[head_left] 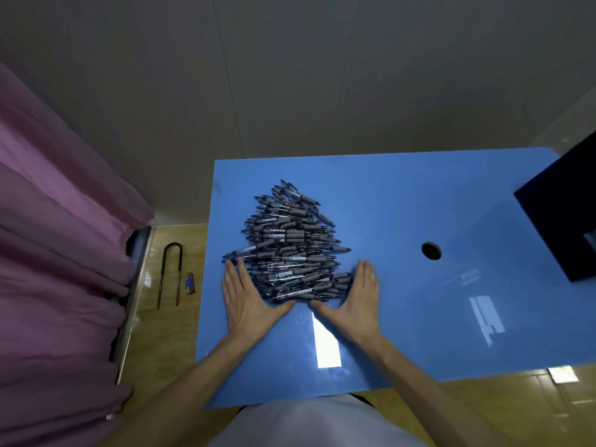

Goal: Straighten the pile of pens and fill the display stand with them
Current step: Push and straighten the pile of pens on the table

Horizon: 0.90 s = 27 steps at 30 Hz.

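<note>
A pile of grey pens lies on the blue table, most of them pointing left to right, the heap narrowing toward the far side. My left hand lies flat with straight fingers against the pile's near left edge. My right hand lies flat against the near right edge, thumb reaching toward the left thumb under the pile. Neither hand holds a pen. A dark box, possibly the display stand, sits at the table's right edge, partly cut off.
A round hole opens in the tabletop right of the pile. On the wooden floor to the left lie a U-shaped lock shackle and a small blue lighter. A pink curtain hangs at the far left.
</note>
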Each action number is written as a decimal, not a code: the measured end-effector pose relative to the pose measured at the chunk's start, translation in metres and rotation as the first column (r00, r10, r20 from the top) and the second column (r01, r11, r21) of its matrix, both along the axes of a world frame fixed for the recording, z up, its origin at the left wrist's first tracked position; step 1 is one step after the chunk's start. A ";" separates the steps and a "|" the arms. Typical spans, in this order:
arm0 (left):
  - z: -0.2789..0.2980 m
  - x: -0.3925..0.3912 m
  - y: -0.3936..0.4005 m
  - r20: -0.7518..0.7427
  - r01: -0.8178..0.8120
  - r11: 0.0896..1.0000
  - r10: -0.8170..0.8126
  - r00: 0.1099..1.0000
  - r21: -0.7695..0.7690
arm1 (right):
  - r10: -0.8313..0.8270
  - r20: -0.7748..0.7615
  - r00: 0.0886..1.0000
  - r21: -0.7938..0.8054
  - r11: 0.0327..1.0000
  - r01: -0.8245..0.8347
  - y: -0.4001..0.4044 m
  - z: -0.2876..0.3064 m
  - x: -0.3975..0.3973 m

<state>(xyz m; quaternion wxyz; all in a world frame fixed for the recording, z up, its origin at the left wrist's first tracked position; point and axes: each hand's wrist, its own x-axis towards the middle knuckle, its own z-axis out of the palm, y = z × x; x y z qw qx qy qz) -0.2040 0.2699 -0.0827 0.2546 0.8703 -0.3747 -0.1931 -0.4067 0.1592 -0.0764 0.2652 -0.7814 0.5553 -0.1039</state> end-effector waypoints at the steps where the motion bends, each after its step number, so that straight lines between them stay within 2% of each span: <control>1: -0.001 -0.001 -0.001 0.007 0.010 1.000 -0.010 1.000 -0.009 | -0.014 0.043 0.999 0.016 1.000 0.013 0.005 0.000 0.005; 4: -0.005 -0.003 -0.002 0.020 0.078 0.996 -0.077 0.997 -0.036 | -0.040 0.146 0.988 0.045 0.998 0.034 0.021 0.002 0.023; 9: -0.003 -0.007 -0.003 0.046 0.111 0.992 -0.108 0.993 -0.061 | -0.106 0.190 0.976 0.037 0.994 0.101 0.027 0.003 0.039; 15: 0.002 -0.010 -0.001 0.007 0.098 0.986 -0.098 0.995 -0.139 | -0.105 0.247 0.963 -0.082 0.988 0.128 0.035 0.001 0.042; 21: 0.000 -0.018 0.002 -0.003 0.130 0.966 -0.134 0.991 -0.225 | -0.005 0.316 0.949 -0.085 0.996 0.033 0.047 0.002 0.054; 27: -0.006 -0.006 0.015 0.024 0.206 0.951 -0.207 0.978 -0.230 | -0.001 0.349 0.937 -0.085 0.996 0.033 0.045 -0.003 0.040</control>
